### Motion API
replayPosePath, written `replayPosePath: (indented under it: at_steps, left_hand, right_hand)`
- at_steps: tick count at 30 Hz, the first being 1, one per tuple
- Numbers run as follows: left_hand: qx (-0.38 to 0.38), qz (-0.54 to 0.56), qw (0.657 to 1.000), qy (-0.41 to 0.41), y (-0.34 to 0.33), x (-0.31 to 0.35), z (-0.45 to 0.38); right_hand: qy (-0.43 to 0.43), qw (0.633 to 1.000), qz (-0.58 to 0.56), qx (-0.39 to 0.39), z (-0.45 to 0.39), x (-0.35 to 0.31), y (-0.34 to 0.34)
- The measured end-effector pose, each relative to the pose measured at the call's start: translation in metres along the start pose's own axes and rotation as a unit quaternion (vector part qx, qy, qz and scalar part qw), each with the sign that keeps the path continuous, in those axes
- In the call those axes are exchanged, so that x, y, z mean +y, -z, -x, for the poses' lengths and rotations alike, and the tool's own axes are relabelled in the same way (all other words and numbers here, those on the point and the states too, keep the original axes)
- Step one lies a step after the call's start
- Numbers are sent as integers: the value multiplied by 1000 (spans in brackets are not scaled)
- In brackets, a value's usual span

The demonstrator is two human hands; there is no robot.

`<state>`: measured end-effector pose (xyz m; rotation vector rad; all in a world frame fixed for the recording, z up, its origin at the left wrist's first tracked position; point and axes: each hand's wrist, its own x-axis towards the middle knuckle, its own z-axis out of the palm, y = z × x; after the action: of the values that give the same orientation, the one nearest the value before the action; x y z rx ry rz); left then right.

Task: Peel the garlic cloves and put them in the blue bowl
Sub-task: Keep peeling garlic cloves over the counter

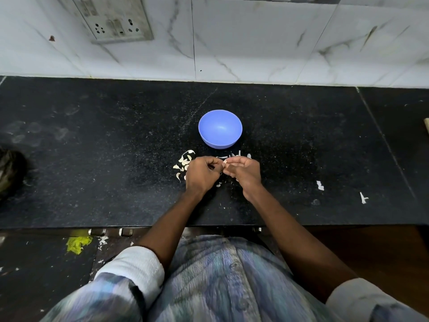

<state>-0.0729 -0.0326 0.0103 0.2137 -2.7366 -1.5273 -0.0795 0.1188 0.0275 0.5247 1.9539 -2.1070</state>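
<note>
a: where's the blue bowl?

b: upright on the black counter, near the middle, a little beyond the hands. what shows of its inside is plain blue.

a: and the garlic cloves?

b: a small heap of pale cloves lies on the counter just left of the left hand, between that hand and the bowl's near left side. some are partly hidden behind the knuckles.

a: what are the hands doing?

b: they meet over the counter, just in front of the bowl. the left hand's fingers are curled in toward the palm, and the right hand has its fingers bent with the tips pointing left to meet the left hand's. something small and pale shows right where the fingertips meet (too small to say if it's a clove or a bit of skin), so both hands seem to pinch it, though i can't tell the exact grip.

a: anything else on the counter?

b: white scraps of peel lie beyond the right hand, near the bowl's front, and a few more flecks sit under the hands. two larger white bits lie well off to the right. behind it all, a switch plate on the marble wall tiles.
</note>
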Motion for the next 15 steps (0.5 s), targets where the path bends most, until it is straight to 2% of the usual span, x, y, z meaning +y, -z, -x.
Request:
replayPosePath:
  at_steps: [6,15]
  left_hand:
    - [8,41,999,-4,-1,1,0]
    - [12,97,995,2,2,3,4]
  right_hand:
    - [46,998,45,12,2,0,-3]
    - [60,997,48,4,3,-2,-6]
